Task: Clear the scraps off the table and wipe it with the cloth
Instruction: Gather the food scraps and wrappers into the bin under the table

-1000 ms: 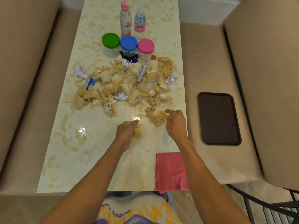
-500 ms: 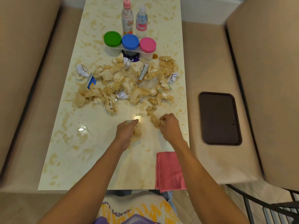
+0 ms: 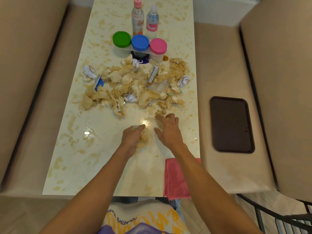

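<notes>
Benches (image 3: 216, 68) of beige upholstery flank our long glossy cream table (image 3: 94, 157), blotched tan, with a dark brown rectangular tray (image 3: 232, 124) on the right one. We see crumpled tan paper scraps (image 3: 135, 85) heaped mid-table and the folded pink cloth (image 3: 175, 179) at its near right edge. Our left hand (image 3: 131, 139) grips a wad (image 3: 144, 137) of them, and our right hand (image 3: 168, 130) spreads wide over another.

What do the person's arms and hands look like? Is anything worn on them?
Nothing is worn on them. The left hand and right hand have no gloves, rings, watch or bracelet, and no sleeves show up to the picture's lower edge.
</notes>
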Demonstrator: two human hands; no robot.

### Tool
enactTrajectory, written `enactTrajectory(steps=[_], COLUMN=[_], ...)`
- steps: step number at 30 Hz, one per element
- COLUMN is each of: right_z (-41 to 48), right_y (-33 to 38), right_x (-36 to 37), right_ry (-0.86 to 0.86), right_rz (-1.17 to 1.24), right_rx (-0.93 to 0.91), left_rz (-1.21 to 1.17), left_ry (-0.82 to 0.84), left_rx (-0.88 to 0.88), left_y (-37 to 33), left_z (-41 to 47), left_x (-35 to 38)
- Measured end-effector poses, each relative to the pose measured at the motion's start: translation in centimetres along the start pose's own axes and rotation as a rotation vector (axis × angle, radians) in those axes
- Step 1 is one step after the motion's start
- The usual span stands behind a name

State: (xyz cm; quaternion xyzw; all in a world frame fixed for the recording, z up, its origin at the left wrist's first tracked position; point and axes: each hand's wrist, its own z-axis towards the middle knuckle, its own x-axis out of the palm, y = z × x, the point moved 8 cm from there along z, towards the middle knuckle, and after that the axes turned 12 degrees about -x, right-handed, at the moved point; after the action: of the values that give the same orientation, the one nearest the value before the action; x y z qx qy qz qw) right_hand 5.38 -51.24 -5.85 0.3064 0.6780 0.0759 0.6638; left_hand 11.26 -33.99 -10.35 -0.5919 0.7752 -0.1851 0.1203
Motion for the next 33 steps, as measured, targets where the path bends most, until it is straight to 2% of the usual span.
enactTrajectory(steps=[5,10,14,22,25,30,33], right_z=[-0.1,1.0,3.6,6.2,5.7,3.7,2.0], right_y=[0.0,-1.3,-1.2,-0.6,0.1,0.7,0.6], right_x=[1.2,-1.3,-2.6,-0.2,-0.1,0.9,1.5], right_ry=[0.031,-0.092,-0.139,0.086,0.058,0.064,0.075], right_rz=[0.016,0.078,0.051,-0.117,-0.185,-0.188,-0.133], right_rx=[-0.049,0.064,0.084,0.111,0.053,-0.064,-0.074], left_rz=[-0.020,-0.046,-0.051,-0.045,-0.040,-0.006,0.038], left_ry=[0.009,0.006,0.011,-0.010,-0.012,-0.010,-0.018], left_rx=[0.002,0.003,0.004,0.004,0.003,-0.002,0.003], left_y=[0.0,-0.4,-0.4,-0.3,-0.2,-0.2,-0.3], left_z=[-0.2,-0.5,-0.5,-0.6,-0.7,-0.7,-1.0], left_x=[-0.5,-0.9,-1.1,-2.0,-2.3,-2.4,-2.5])
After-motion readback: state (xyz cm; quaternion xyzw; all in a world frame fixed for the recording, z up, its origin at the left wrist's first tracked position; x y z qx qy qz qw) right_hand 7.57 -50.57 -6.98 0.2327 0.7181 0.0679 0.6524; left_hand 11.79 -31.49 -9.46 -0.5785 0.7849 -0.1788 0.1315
